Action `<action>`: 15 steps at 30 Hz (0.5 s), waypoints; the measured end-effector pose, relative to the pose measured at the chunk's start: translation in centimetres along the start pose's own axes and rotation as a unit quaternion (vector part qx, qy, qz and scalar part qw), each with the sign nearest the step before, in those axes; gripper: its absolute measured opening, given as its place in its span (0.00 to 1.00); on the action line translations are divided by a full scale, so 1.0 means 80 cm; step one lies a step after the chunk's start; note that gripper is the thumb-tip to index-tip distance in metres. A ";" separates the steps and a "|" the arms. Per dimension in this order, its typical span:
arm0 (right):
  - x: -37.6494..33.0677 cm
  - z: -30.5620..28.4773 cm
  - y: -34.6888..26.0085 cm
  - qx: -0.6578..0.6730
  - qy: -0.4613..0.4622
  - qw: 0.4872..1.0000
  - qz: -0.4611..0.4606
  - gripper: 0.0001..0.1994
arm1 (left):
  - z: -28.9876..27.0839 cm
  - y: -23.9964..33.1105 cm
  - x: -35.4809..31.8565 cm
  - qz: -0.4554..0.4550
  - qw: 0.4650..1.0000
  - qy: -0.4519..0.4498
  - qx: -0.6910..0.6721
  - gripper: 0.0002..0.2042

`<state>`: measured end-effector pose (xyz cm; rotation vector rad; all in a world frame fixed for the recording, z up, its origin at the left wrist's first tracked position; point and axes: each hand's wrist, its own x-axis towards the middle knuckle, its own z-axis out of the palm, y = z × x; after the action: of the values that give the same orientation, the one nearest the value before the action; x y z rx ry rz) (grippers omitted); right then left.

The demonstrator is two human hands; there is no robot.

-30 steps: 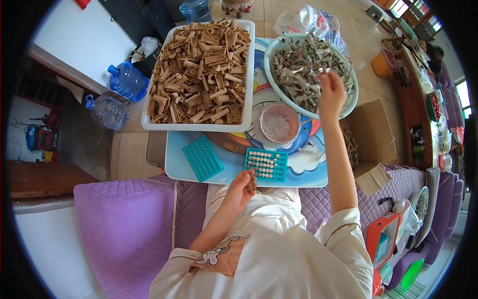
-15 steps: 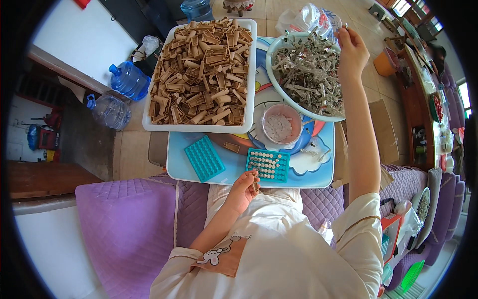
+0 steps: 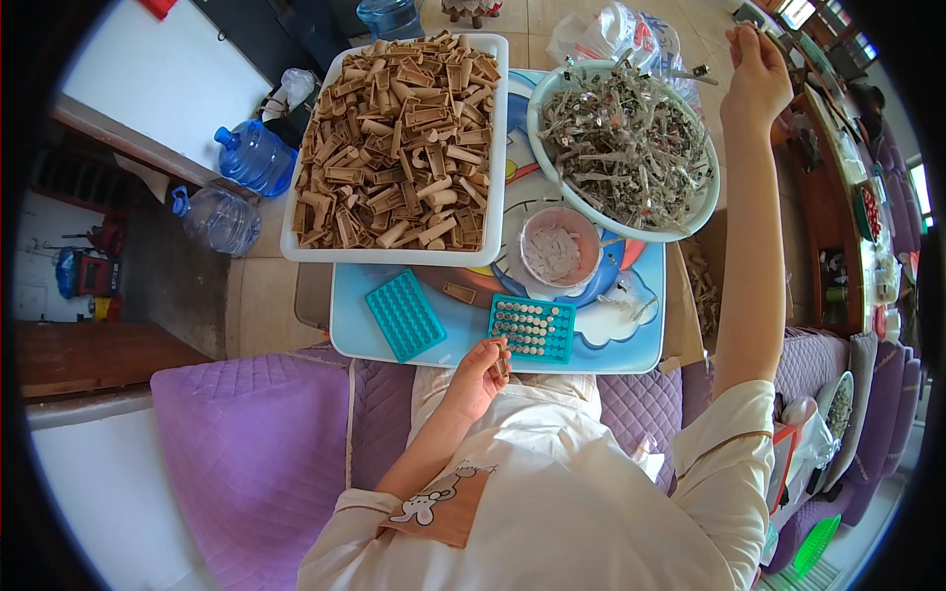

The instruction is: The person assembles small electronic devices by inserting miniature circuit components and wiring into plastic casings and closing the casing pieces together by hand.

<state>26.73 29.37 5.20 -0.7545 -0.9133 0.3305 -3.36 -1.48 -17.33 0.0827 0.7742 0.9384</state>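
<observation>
The left hand point(image 3: 475, 382) has its grip clamped on a small brown piece point(image 3: 503, 362), held at the near edge of the table point(image 3: 350, 320), just beside a turquoise tray point(image 3: 567, 341). Rows of small white discs point(image 3: 522, 325) sit in that tray, mostly toward its left side. The right hand point(image 3: 759, 84) is raised far out to the right, beyond the basin, its thumb and fingertips drawn together; whatever may be between them is too small to tell. A silvery strip with a dark end point(image 3: 692, 74) shows past the basin's upper right rim, near the right hand.

A second turquoise tray point(image 3: 404, 313) lies tilted to the left, with a loose brown casing point(image 3: 458, 293) between the two trays. Behind them, a white rectangular tub point(image 3: 500, 148) is heaped with brown half-round casings point(image 3: 404, 138). To its right stands a pink bowl point(image 3: 595, 254) holding white pieces point(image 3: 554, 251), and beyond that a pale green round basin point(image 3: 650, 234) full of tangled silvery strips point(image 3: 631, 148). A purple quilted sofa point(image 3: 261, 433) runs along the near side of the table
</observation>
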 end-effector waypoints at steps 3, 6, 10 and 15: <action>0.010 -0.005 -0.002 0.002 0.002 1.000 -0.011 0.06 | 0.000 -0.001 0.002 0.001 1.000 0.000 0.000 0.09; 0.024 -0.009 -0.006 0.018 0.026 0.999 -0.038 0.07 | 0.002 -0.003 0.005 -0.002 1.000 0.000 0.001 0.09; 0.056 -0.007 -0.037 0.027 0.062 0.996 -0.063 0.07 | 0.003 -0.004 0.007 -0.005 1.000 0.002 0.005 0.09; 0.035 0.008 -0.063 -0.039 0.007 0.998 -0.052 0.06 | 0.001 -0.006 0.008 -0.009 1.000 -0.003 -0.002 0.09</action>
<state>27.57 27.65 10.68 -0.7762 -0.9519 0.1985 -2.74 -1.24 -17.83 0.0748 0.7671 0.9218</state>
